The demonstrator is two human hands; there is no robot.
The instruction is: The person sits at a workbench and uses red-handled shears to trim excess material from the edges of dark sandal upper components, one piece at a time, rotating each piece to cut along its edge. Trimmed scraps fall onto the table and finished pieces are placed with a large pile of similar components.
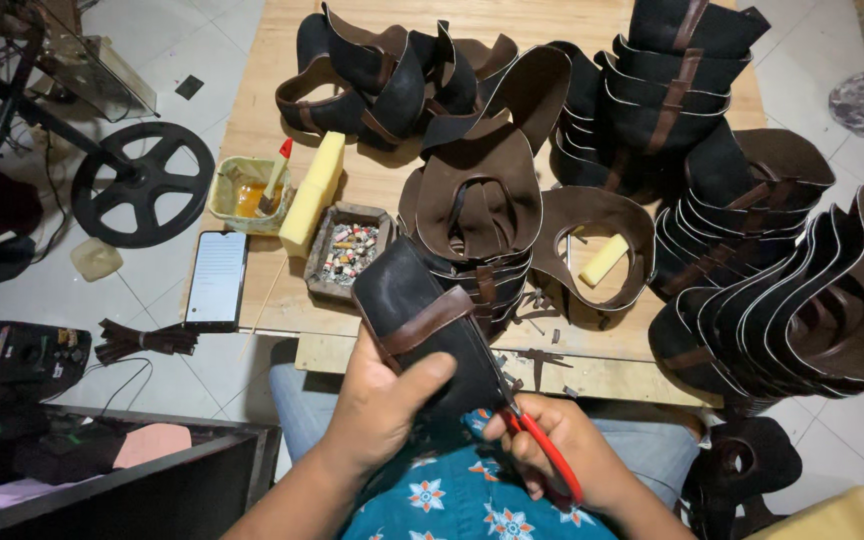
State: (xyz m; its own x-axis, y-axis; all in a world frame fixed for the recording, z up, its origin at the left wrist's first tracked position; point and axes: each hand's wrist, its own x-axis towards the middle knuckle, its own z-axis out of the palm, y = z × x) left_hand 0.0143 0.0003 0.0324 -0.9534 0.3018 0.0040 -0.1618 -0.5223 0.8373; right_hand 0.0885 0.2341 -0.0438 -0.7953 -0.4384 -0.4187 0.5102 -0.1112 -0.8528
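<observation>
- Head view: your left hand (382, 405) is closed around a black leather piece (430, 335) with a brown strap across it, thumb pressed on its face, holding it tilted above your lap at the near edge of the bench (372, 185).
- Your right hand (562, 445) is curled shut on the red handles of a pair of scissors (537, 440), whose blades meet the lower right edge of the leather piece.
- On the bench just beyond it stands a stack of brown leather pieces (477, 205); more black stacks (652, 90) fill the far and right side.
- Left of the brown stack lies a small tray of bits (349, 250), then a yellow sponge block (314, 190), a glue pot with a brush (247, 190) and a phone (217, 280).
- Brown offcuts (542, 355) lie on the bench edge near the scissors.
- A black wheel (142, 185) rests on the floor to the left.
</observation>
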